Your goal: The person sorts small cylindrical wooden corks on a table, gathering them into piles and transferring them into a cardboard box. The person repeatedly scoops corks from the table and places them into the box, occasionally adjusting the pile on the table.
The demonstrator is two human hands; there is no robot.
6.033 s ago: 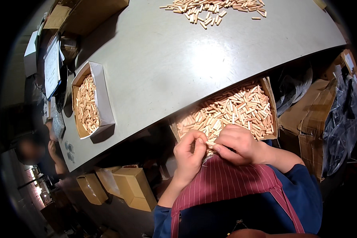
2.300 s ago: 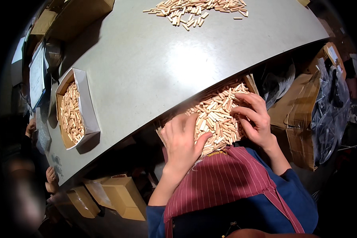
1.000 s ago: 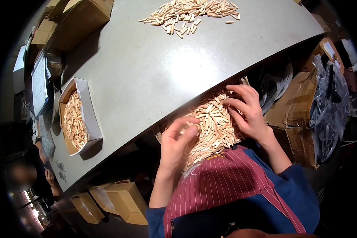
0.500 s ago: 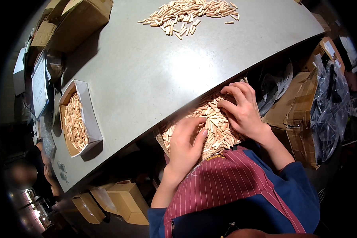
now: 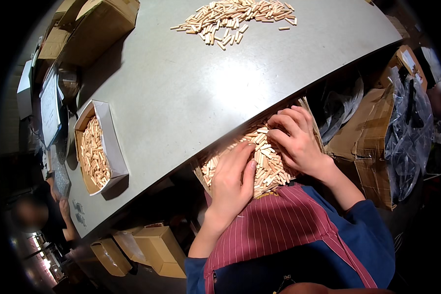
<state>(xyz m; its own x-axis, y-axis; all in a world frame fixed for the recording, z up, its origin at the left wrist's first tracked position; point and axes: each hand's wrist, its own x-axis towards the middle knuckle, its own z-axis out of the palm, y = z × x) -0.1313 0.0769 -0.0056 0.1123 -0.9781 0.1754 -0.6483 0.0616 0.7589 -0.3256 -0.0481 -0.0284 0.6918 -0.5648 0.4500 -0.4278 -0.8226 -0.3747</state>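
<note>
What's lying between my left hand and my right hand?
The head view shows short, wood-coloured pegs between your left hand and right hand.

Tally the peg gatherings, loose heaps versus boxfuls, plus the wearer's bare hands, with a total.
Loose heap: 1
Boxfuls: 2 (table boxful, boxful under the hands)
Wearer's hands: 2 (left hand, right hand)
Total: 5
Single pegs are too many and overlapped to count.
</note>
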